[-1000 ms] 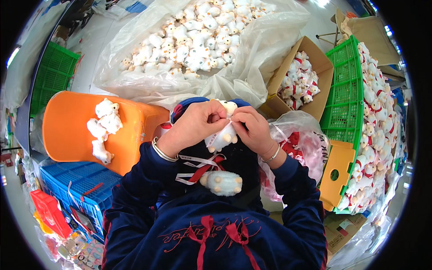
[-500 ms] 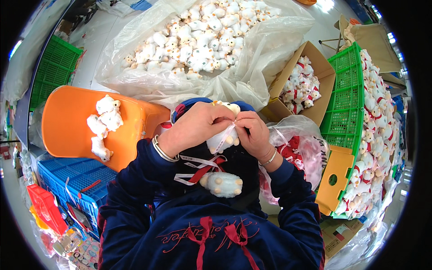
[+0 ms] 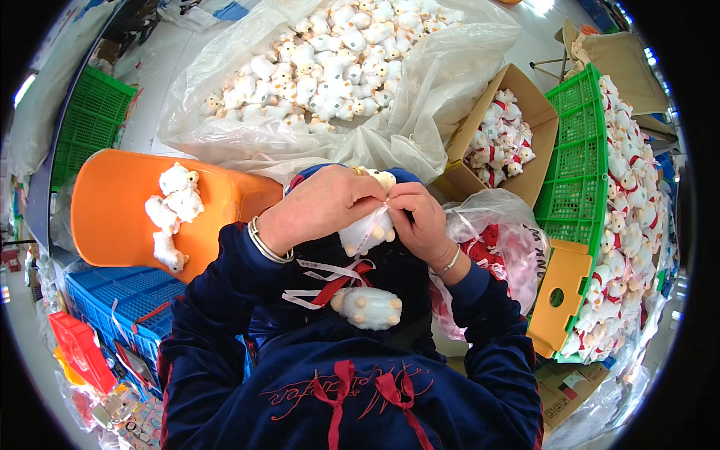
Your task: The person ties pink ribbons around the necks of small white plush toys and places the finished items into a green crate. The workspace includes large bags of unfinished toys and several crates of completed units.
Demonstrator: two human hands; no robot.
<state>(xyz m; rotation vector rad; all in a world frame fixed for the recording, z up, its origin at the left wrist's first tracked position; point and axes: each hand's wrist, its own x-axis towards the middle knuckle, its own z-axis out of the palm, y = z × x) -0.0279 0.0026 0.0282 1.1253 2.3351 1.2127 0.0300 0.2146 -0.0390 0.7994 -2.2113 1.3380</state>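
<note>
Pinched a narrow pale-pink fabric ribbon (image 3: 370, 234) between closed fingertips of left hand (image 3: 328, 202) and right hand (image 3: 420, 221), against a small white plush animal (image 3: 358, 232) at twelve o'clock from a white, cream-footed plush toy (image 3: 369, 308), and perhaps risked a slip through uneven tension.

Four white plush toys (image 3: 184, 205) are lying on one orange chair (image 3: 105, 217): three clustering, one sitting nearer its lower edge. One held toy (image 3: 352, 239) is showing over the lap (image 3: 416, 274); one loose toy (image 3: 371, 309) is lying feet-up. One open carton (image 3: 541, 131) and one plastic sheet (image 3: 446, 82) are carrying heaps (image 3: 337, 75) too overlapped for counting. One blue crate (image 3: 112, 296) is standing nearby; two red drawstrings (image 3: 337, 409) are dangling.
</note>
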